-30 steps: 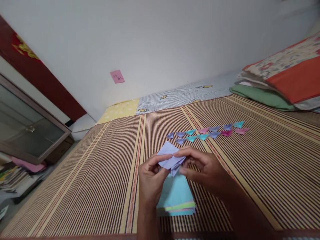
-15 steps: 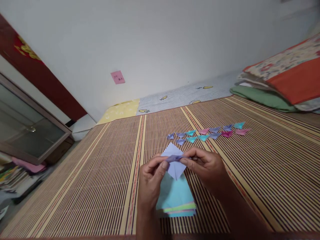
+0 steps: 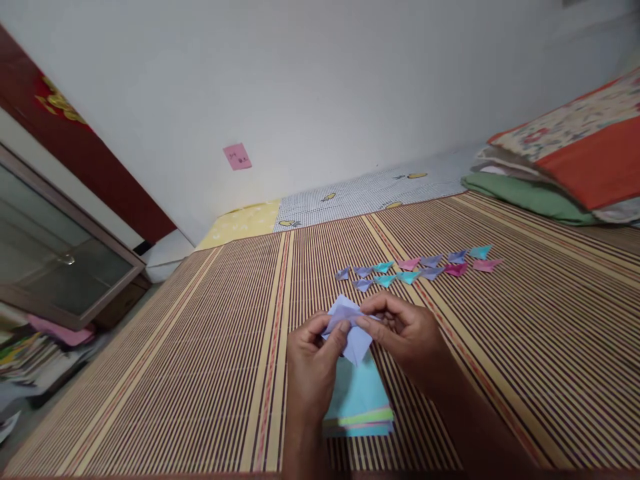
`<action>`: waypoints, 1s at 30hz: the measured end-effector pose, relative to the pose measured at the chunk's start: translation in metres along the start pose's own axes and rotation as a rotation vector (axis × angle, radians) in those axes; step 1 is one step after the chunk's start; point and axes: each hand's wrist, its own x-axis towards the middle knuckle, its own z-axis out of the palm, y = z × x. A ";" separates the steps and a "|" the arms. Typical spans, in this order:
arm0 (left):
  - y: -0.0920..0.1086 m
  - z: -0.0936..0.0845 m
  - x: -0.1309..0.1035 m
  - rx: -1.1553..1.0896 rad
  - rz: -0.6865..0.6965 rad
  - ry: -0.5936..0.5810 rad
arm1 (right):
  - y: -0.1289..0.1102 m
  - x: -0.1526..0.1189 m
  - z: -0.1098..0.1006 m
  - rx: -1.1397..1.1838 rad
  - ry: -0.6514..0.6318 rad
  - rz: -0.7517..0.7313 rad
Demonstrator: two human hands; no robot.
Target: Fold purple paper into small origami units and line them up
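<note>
Between my two hands is a lavender sheet of folded paper (image 3: 357, 348), with crease lines and a raised flap across its middle. My left hand (image 3: 315, 357) grips it from the left, thumb pressed on the flap. From the right, my right hand (image 3: 407, 337) pinches its edge between thumb and fingers. Below the folded paper lies a stack of coloured paper (image 3: 357, 390), light blue on top with green, pink and blue edges showing. Past my hands, two rows of small folded paper boats (image 3: 408, 277) in lavender, turquoise and pink rest on the mat.
A striped bamboo mat (image 3: 200, 373) covers the surface. At the back right sits a pile of folded bedding (image 3: 575, 167). A pink note (image 3: 237, 157) is stuck on the white wall. To the left stand a glass-door cabinet (image 3: 65, 247) and stacked books (image 3: 30, 357).
My left thumb has moved right and up onto the middle of the paper. The flap that was seen nearly edge-on now lies wider and flatter. My right hand has barely shifted.
</note>
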 end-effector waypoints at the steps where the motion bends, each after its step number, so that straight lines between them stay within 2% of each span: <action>1: 0.000 0.000 0.000 -0.013 -0.022 0.011 | 0.000 0.001 -0.001 -0.020 0.005 -0.047; 5: 0.002 -0.001 -0.002 -0.046 -0.061 0.003 | -0.001 0.003 -0.005 -0.111 -0.002 -0.223; 10: 0.002 -0.001 -0.002 -0.040 -0.030 -0.083 | 0.004 0.003 -0.007 -0.012 -0.087 -0.165; 13: 0.001 -0.001 -0.001 -0.043 -0.046 -0.099 | 0.008 0.003 -0.007 0.040 -0.062 -0.180; 16: 0.003 -0.002 -0.001 -0.031 -0.038 -0.075 | 0.005 0.003 -0.007 -0.039 0.001 -0.266; 20: 0.004 -0.003 -0.001 0.009 -0.016 -0.051 | -0.003 0.003 -0.009 -0.153 0.024 -0.363; 26: -0.003 -0.002 0.001 -0.037 -0.054 0.047 | -0.007 0.002 -0.012 -0.256 -0.021 -0.443; 30: -0.006 -0.003 0.004 -0.096 -0.106 0.061 | -0.007 0.001 -0.011 -0.345 -0.040 -0.461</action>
